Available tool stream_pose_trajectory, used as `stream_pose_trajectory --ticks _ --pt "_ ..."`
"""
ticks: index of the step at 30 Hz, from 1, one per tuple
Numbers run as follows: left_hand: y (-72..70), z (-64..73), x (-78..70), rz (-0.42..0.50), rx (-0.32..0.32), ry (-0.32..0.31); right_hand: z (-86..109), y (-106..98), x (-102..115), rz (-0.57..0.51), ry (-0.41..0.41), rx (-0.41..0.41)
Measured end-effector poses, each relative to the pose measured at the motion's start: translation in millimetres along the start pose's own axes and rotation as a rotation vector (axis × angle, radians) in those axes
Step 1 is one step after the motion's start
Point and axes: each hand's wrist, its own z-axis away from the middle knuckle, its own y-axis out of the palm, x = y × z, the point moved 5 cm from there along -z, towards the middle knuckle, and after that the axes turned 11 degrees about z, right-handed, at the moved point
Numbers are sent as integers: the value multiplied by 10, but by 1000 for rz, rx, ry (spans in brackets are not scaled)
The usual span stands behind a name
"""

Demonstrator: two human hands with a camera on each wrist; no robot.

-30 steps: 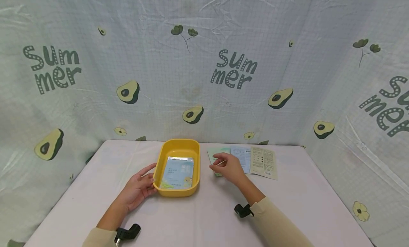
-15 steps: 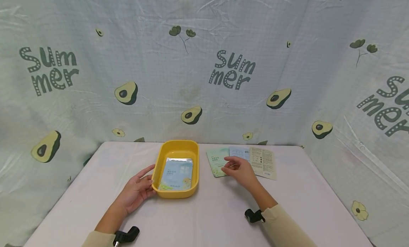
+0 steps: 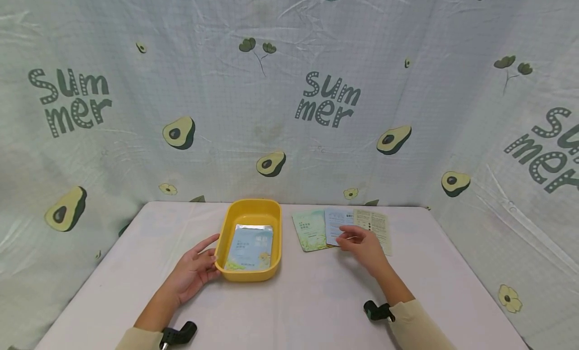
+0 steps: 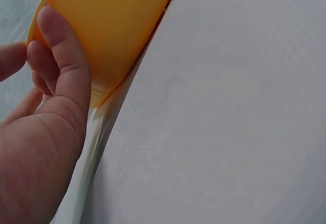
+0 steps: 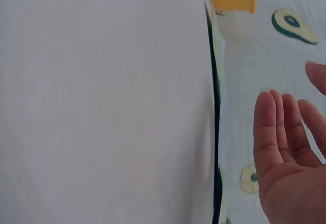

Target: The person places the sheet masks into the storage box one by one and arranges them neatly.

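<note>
My left hand (image 3: 195, 273) touches the left side of a yellow plastic basket (image 3: 277, 239), fingers loosely bent at its rim. In the left wrist view the fingertips (image 4: 53, 28) lie against the yellow outer wall. Inside the basket is a flat light-blue packet (image 3: 249, 247) with a silvery top edge. My right hand (image 3: 364, 247) hovers over the right-hand packets, fingers relaxed and holding nothing. Three packets lie overlapping there: a green one (image 3: 309, 229), a pale-blue one (image 3: 336, 222) and a cream one (image 3: 380, 224), the last two partly hidden by the hand.
A white cloth covers the table (image 3: 289, 315). Behind it hangs a pale curtain (image 3: 217, 98) printed with avocados and lettering, which also rises at both sides. Black wrist cameras sit at both sleeves.
My right hand has moved right, from over the green packet to over the pale-blue and cream ones, uncovering the green packet. The left hand and the basket stay in place.
</note>
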Motion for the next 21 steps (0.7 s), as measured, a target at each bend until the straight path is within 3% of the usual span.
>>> stream_pose_trajectory --ticks 10,21 --pt "-9 -3 1 5 5 -2 18 -309 -196 -65 42 -58" --pt "0 15 -1 9 41 1 22 -555 -281 -45 96 -108"
